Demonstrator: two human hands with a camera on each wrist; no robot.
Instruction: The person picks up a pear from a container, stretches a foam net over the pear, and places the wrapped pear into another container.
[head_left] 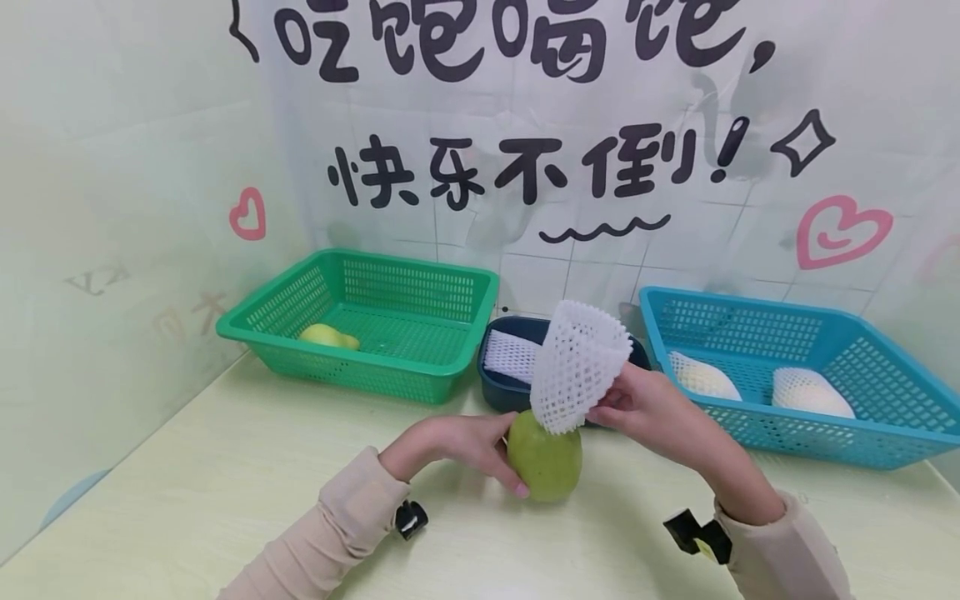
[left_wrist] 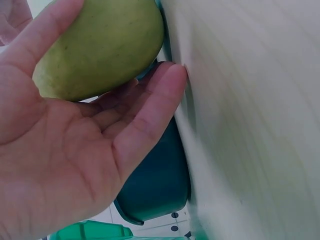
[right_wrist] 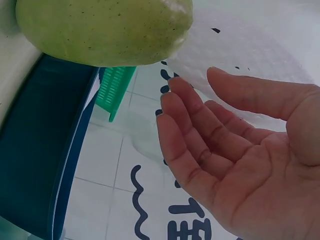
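A round green fruit (head_left: 546, 458) with small dark specks stands at the middle of the table. My left hand (head_left: 468, 448) grips its left side, the thumb near the top and the fingers low around it; in the left wrist view the fruit (left_wrist: 105, 47) lies between thumb and fingers. A white foam fruit net (head_left: 573, 367) is pinched at its right edge by my right hand (head_left: 637, 408). The net's lower end overlaps the top of the fruit in the head view. Seen from the right wrist, the net (right_wrist: 240, 55) passes behind the thumb and fingertips.
Behind the hands, a dark blue bin (head_left: 504, 392) holds more white foam nets (head_left: 510, 356). A green basket (head_left: 375, 379) at back left has yellow-green fruit (head_left: 326, 335) in it. The blue basket (head_left: 825, 437) at right holds two net-wrapped fruits (head_left: 812, 392). A printed sheet hangs behind.
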